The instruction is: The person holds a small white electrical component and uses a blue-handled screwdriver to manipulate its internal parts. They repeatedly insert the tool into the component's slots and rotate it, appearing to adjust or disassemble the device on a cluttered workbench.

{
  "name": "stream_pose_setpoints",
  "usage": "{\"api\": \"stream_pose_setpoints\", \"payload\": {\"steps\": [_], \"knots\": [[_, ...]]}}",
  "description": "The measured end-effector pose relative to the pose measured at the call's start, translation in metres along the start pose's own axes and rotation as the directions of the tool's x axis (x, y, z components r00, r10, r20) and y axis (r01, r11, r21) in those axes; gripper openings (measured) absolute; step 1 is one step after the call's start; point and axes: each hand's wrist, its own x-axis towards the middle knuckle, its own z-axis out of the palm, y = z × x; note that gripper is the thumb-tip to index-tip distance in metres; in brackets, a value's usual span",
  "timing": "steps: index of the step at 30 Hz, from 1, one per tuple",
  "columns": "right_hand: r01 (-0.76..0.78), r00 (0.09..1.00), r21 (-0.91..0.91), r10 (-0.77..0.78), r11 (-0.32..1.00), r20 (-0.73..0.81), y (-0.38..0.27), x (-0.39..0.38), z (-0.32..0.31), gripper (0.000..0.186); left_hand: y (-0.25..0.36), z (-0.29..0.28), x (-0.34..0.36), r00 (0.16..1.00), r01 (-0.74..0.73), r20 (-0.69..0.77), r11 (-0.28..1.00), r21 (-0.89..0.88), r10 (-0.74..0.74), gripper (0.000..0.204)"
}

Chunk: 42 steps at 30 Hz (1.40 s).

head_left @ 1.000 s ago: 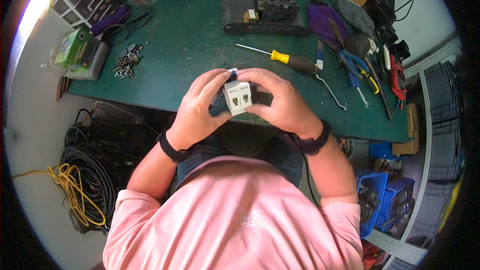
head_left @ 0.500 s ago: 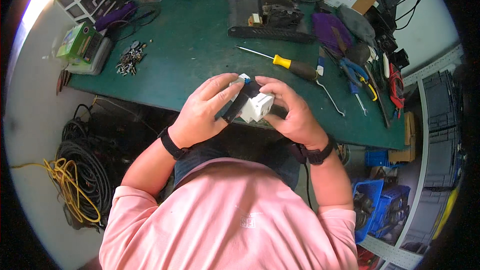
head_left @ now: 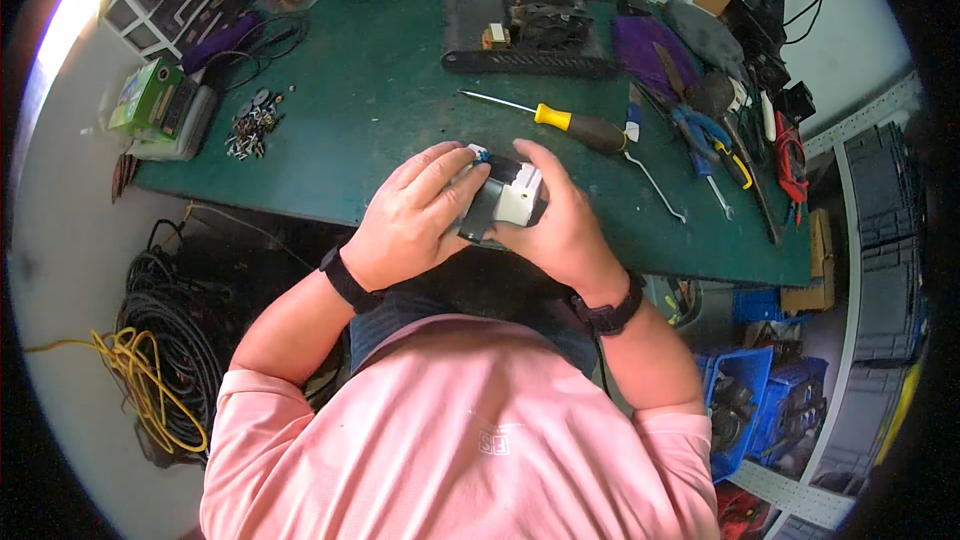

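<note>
Above the bench's near edge, both hands grip a small boxy black-and-white part [head_left: 516, 202] between them. My left hand [head_left: 412, 208] is closed on its left side, with fingers over the dark face and a small blue piece [head_left: 481, 155] at the fingertips. My right hand [head_left: 568, 225] is closed round the white right side, index finger at the far corner and thumb underneath. Fingers hide much of the part, and its exact kind cannot be made out. Beyond the hands lies a yellow-and-black screwdriver [head_left: 560, 120], its shaft pointing left.
On the green bench [head_left: 345, 120] a pile of screws [head_left: 255, 125] sits at left, near a green box [head_left: 150, 100]. A black open housing [head_left: 520, 25] lies at the back. Pliers [head_left: 705, 135] and other tools crowd the right. Blue bins [head_left: 740, 410] stand low right; coiled cables [head_left: 165, 340] lie low left.
The white side of the part has turned and sits flatter beside the dark face. My right hand has shifted slightly left round it; both hands keep their hold.
</note>
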Motion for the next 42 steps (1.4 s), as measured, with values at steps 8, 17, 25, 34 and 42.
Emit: {"api": "stream_pose_setpoints", "payload": {"steps": [8,17,25,34,42], "knots": [[0.013,1.0,0.132,-0.014,0.991,0.003,0.004,0.001,0.006,0.063,-0.008,0.004,0.01,0.993,-0.112,-0.021,0.993,0.02,0.113,0.06],[-0.08,0.996,0.537,0.05,0.84,0.071,-0.005,0.0,0.012,0.053,-0.001,-0.005,0.018,0.978,-0.124,-0.151,0.985,0.123,0.143,0.05],[-0.029,0.992,0.63,0.101,0.776,-0.079,-0.019,0.009,0.026,0.054,0.004,0.003,0.029,0.96,0.08,-0.272,0.996,0.028,-0.069,0.038],[0.073,0.987,0.431,-0.003,0.899,-0.162,-0.016,0.011,0.025,0.043,0.015,0.011,0.024,0.912,0.245,-0.307,0.962,-0.124,-0.272,0.027],[0.063,0.989,0.378,-0.006,0.924,-0.149,-0.027,0.013,0.028,0.042,0.028,0.002,0.023,0.816,0.391,-0.292,0.849,-0.356,-0.499,0.019]]}}
